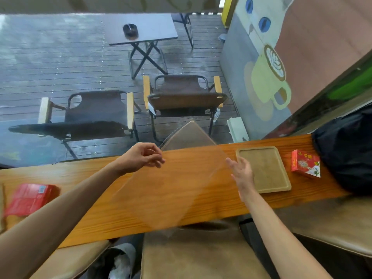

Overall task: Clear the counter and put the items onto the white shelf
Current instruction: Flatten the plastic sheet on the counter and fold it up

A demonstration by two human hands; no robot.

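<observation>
Head cam: left hand (141,158) pinches clear sheet (171,184) over counter (201,206); right hand (242,172) w/ fingers relaxed, holding nothing.

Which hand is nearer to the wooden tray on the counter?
Right. The right hand is at the wooden tray's left edge; the left hand is farther left, across the transparent sheet.

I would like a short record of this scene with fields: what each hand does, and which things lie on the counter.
left hand: pinches the far corner of a clear sheet
right hand: open, at the sheet's right edge
counter: orange wood
right of hands: wooden tray, red box, black bag
left of hands: red packet, blurred
</observation>
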